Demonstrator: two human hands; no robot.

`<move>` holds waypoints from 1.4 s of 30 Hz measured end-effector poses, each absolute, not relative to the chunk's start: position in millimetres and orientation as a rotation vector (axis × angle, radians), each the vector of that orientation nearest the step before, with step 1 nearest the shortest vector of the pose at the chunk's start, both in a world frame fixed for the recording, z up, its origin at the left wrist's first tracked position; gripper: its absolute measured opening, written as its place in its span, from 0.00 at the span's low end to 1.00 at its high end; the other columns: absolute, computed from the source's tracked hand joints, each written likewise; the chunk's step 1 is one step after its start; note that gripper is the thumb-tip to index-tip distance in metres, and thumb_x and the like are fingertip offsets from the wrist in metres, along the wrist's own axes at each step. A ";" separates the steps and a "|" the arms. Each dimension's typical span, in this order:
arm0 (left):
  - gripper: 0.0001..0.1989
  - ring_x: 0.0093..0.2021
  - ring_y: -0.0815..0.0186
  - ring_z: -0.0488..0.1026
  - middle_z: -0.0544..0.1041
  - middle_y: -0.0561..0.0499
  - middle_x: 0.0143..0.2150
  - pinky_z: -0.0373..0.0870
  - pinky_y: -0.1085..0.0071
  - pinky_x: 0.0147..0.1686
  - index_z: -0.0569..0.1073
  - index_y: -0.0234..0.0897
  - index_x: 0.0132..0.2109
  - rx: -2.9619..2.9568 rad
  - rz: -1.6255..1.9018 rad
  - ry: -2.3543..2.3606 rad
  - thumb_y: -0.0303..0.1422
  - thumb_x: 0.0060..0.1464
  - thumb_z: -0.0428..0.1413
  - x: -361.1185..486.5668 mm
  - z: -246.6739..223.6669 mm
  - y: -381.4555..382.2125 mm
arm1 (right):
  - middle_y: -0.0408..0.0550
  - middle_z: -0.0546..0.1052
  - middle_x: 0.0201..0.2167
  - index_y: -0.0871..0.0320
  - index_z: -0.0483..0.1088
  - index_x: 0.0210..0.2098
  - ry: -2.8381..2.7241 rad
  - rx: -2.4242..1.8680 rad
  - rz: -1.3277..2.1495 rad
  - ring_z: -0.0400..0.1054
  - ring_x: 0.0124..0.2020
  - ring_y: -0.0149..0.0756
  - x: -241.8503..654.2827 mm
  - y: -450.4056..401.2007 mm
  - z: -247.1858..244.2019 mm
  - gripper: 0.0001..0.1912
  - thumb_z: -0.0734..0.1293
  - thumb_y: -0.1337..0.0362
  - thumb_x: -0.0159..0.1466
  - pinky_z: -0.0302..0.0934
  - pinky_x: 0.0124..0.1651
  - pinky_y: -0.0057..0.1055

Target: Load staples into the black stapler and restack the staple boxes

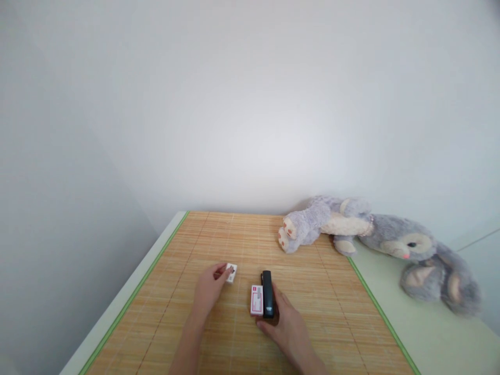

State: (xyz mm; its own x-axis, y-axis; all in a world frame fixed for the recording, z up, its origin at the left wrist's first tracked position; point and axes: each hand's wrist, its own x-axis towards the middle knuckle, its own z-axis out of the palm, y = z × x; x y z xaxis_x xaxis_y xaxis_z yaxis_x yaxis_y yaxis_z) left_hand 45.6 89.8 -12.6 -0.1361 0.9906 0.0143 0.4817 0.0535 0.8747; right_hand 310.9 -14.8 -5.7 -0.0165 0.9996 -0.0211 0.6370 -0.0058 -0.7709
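Note:
A small white box with dark print (231, 273) is pinched between the thumb and fingers of my left hand (212, 284), left of the middle of the mat. To its right, a black stapler (267, 294) lies lengthwise, pointing away from me. Against the stapler's left side rests a white and pink box (257, 300). My right hand (287, 323) curves round the near right side of the stapler, its thumb by the near end of the pink box and its fingers along the stapler's right side.
A bamboo mat (312, 281) with green edging covers much of the pale table (429, 333). A grey plush rabbit (404, 237) lies across the back right, its feet on the mat and its head over the table. Behind stands a white wall (250, 104).

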 end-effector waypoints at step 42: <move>0.41 0.77 0.58 0.46 0.48 0.39 0.77 0.46 0.56 0.75 0.37 0.42 0.76 1.407 0.879 1.200 0.26 0.61 0.47 365.8 -34.9 21.2 | 0.49 0.84 0.42 0.55 0.73 0.58 -1.633 -1.802 0.880 0.77 0.41 0.49 492.9 -14.9 15.2 0.33 0.69 0.61 0.51 0.67 0.45 0.37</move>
